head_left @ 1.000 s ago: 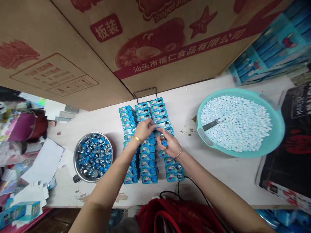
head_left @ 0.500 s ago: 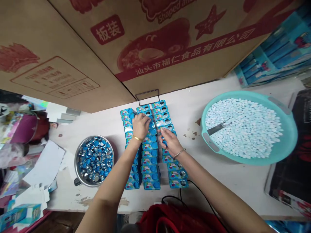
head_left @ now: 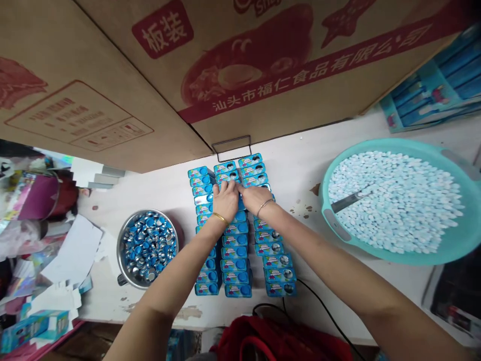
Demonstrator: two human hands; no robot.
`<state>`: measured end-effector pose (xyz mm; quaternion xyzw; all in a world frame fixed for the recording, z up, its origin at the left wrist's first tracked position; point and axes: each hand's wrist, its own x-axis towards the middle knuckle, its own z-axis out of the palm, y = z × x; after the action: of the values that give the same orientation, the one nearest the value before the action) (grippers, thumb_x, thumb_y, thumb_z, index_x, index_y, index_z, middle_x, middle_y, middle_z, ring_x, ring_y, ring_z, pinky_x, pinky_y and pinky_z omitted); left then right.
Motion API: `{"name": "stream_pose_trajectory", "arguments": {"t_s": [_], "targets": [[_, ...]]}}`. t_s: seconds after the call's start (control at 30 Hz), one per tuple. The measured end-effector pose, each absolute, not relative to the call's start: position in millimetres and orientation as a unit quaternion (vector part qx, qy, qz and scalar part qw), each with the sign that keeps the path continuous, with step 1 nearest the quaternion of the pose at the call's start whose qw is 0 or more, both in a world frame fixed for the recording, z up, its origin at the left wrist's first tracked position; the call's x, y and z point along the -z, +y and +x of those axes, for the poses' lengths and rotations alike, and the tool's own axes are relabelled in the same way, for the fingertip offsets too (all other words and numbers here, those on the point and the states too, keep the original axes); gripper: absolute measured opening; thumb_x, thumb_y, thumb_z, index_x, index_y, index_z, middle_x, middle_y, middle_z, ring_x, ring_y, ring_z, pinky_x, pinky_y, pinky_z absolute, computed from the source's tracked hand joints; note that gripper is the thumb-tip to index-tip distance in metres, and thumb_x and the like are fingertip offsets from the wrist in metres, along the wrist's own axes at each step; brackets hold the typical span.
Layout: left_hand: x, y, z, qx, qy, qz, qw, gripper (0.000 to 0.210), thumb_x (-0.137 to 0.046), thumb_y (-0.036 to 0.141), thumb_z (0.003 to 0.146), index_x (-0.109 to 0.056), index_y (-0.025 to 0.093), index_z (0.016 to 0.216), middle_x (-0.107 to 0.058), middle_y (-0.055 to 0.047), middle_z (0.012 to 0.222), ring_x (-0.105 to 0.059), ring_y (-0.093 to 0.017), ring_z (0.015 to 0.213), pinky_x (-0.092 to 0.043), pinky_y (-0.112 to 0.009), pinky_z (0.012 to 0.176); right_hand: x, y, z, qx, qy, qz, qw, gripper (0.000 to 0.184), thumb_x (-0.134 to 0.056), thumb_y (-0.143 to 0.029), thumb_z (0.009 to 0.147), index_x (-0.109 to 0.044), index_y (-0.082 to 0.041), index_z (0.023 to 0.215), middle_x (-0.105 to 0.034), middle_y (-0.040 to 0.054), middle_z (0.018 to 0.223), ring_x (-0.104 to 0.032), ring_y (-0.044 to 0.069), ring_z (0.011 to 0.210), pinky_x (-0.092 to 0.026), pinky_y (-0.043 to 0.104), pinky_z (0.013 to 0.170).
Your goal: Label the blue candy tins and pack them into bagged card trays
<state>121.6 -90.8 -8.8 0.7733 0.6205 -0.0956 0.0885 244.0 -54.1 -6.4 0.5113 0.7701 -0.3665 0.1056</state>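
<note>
I'm working L hand [head_left: 226,203] & R hand [head_left: 255,198] close together over far half of mid row, blue printed tins [head_left: 235,252]; fingers bending, hold hidden, can't tell. Prob. pressing: best going straight down, not tipping.

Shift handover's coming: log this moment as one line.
left hand: over middle row of blue tins | right hand: beside left hand, grip hidden | metal pot: blue-and-silver caps | teal basin: white pellets
</note>
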Motion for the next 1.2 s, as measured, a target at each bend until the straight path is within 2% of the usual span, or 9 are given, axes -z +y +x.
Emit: {"name": "stream_pose_trajectory", "arguments": {"t_s": [0.1,0.23,0.3,0.43,0.63,0.77,0.97,1.1,1.2], "targets": [[4.8,-85.5,113.0,0.052,0.641,0.752,0.144,0.034,-0.041,0.018,0.091,-0.064,0.022,0.116,-0.058,-0.012,0.116,-0.045,-0.031,0.111,-0.034,-0.049,0.09,10.2,-50.0,254.6,0.476,0.726,0.497,-0.013,0.043,-0.051,-0.027,0.09,-0.053,-0.022,0.133,-0.07,0.0104,0.093,-0.065,0.023,0.083,-0.047,0.033,0.07],[-8.3,-85.3,106.3,-0.129,0.631,0.71,0.283,0.024,-0.05,0.026,0.089,-0.068,0.023,0.106,-0.058,-0.008,0.11,-0.05,-0.025,0.106,-0.037,-0.042,0.092,3.8,-63.9,267.7,0.714,0.465,0.482,-0.201,0.074,-0.057,-0.053,0.085,-0.031,-0.021,0.145,-0.052,-0.0071,0.05,-0.043,0.011,0.039,-0.033,0.021,0.042],[-14.7,-87.7,108.9,-0.207,0.575,0.698,0.373,0.019,-0.054,0.03,0.087,-0.07,0.02,0.09,-0.059,-0.006,0.102,-0.052,-0.022,0.102,-0.039,-0.038,0.092,-1.5,-72.5,267.4,0.778,0.363,0.463,-0.221,0.083,-0.059,-0.06,0.08,-0.026,-0.022,0.146,-0.044,-0.0115,0.044,-0.03,0.007,0.032,-0.021,0.018,0.036],[-18.6,-83.3,113.1,-0.249,0.528,0.64,0.5,0.014,-0.061,0.028,0.08,-0.063,0.017,0.072,-0.06,-0.002,0.08,-0.056,-0.016,0.081,-0.046,-0.03,0.08,-6.4,-76.4,260.6,0.795,0.257,0.483,-0.263,0.077,-0.065,-0.063,0.074,-0.038,-0.024,0.134,-0.051,-0.0089,0.05,-0.03,0.005,0.032,-0.014,0.016,0.035],[-4.9,-38.2,102.0,-0.138,0.741,0.585,0.298,0.008,-0.057,0.024,0.081,-0.059,0.019,0.076,-0.064,-0.001,0.074,-0.06,-0.016,0.074,-0.045,-0.027,0.071,-4.1,-73.5,265.1,0.825,0.04,0.431,-0.362,0.038,-0.062,-0.055,0.078,-0.056,-0.018,0.081,-0.058,-0.0002,0.06,-0.047,0.008,0.047,-0.028,0.018,0.039],[2.6,-5.3,101.3,0.085,0.773,0.579,0.244,0.015,-0.061,0.034,0.079,-0.065,0.02,0.079,-0.07,-0.008,0.093,-0.065,-0.024,0.092,-0.046,-0.03,0.076,-1.8,-84.0,270.5,0.826,0.02,0.418,-0.378,0.025,-0.072,-0.032,0.07,-0.061,-0.018,0.088,-0.062,0.0005,0.072,-0.055,0.01,0.062,-0.04,0.02,0.051],[0.8,25.0,104.0,0.242,0.752,0.564,0.241,0.04,-0.071,0.047,0.07,-0.068,0.016,0.096,-0.069,-0.017,0.106,-0.063,-0.032,0.104,-0.048,-0.034,0.08,1.4,-89.4,270.5,0.828,0.082,0.407,-0.378,0.042,-0.071,-0.041,0.071,-0.055,-0.024,0.106,-0.063,-0.0005,0.078,-0.05,0.009,0.059,-0.034,0.021,0.051],[-7.8,4.3,105.5,0.157,0.745,0.614,0.208,0.034,-0.067,0.037,0.077,-0.067,0.014,0.102,-0.068,-0.017,0.105,-0.062,-0.032,0.103,-0.047,-0.039,0.086,-2.8,-87.3,270.3,0.827,0.12,0.404,-0.373,0.049,-0.068,-0.046,0.072,-0.051,-0.026,0.113,-0.063,-0.001,0.078,-0.047,0.01,0.058,-0.03,0.022,0.05],[-12.9,-30.8,104.2,-0.035,0.636,0.699,0.326,0.028,-0.062,0.029,0.08,-0.066,0.019,0.107,-0.067,-0.009,0.103,-0.062,-0.022,0.097,-0.046,-0.036,0.09,-6.6,-87.5,271.0,0.822,0.127,0.416,-0.367,0.055,-0.069,-0.048,0.071,-0.049,-0.027,0.117,-0.062,-0.0014,0.078,-0.047,0.01,0.057,-0.031,0.022,0.049]]}}
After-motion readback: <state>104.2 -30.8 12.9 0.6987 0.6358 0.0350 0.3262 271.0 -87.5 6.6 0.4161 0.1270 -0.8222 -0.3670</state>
